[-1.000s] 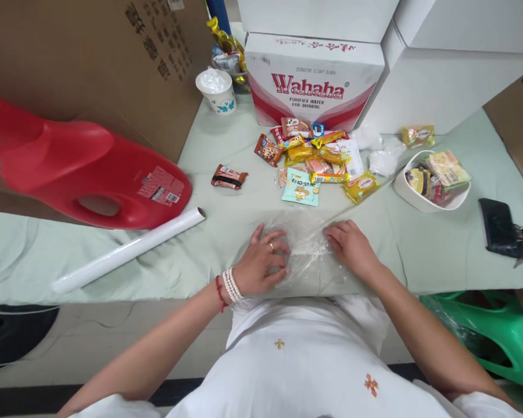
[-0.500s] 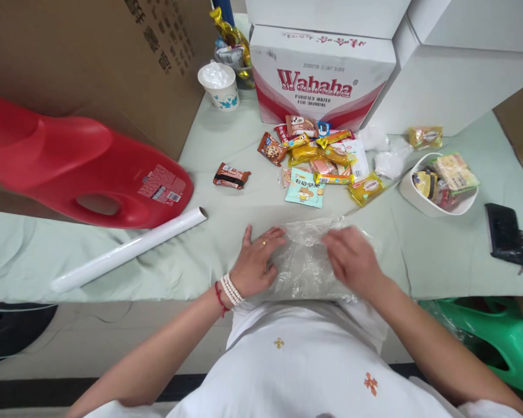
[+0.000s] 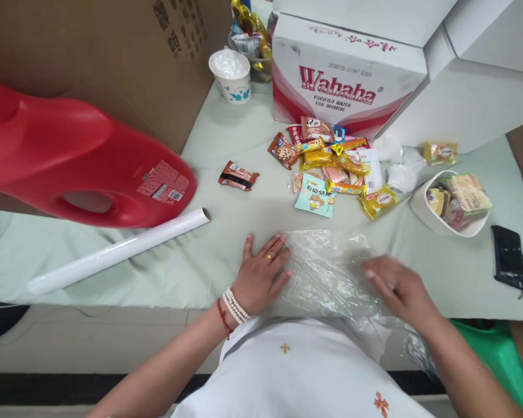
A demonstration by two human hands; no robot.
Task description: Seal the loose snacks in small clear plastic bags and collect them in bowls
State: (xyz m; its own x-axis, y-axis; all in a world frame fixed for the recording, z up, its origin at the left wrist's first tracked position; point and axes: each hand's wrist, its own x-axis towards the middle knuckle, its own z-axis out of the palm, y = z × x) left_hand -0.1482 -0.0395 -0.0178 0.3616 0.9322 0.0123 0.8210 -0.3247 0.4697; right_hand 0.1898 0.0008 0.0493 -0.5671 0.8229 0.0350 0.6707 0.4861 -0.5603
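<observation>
A sheet of clear plastic film lies crumpled on the pale green table cover at the near edge. My left hand lies flat on the film's left edge, fingers spread, a ring on one finger and bead bracelets at the wrist. My right hand is on the film's right side, blurred by motion; its fingers look stretched out over the plastic.
A pile of snack packets lies beyond the film, one brown packet apart to the left. White bowl of snacks at right, black phone beside it. White roll, red jug, paper cup, Wahaha carton, cardboard box.
My right hand has slid to the right across the film, spreading it out. My left hand has flattened and stayed on the left edge. The view shifted slightly.
</observation>
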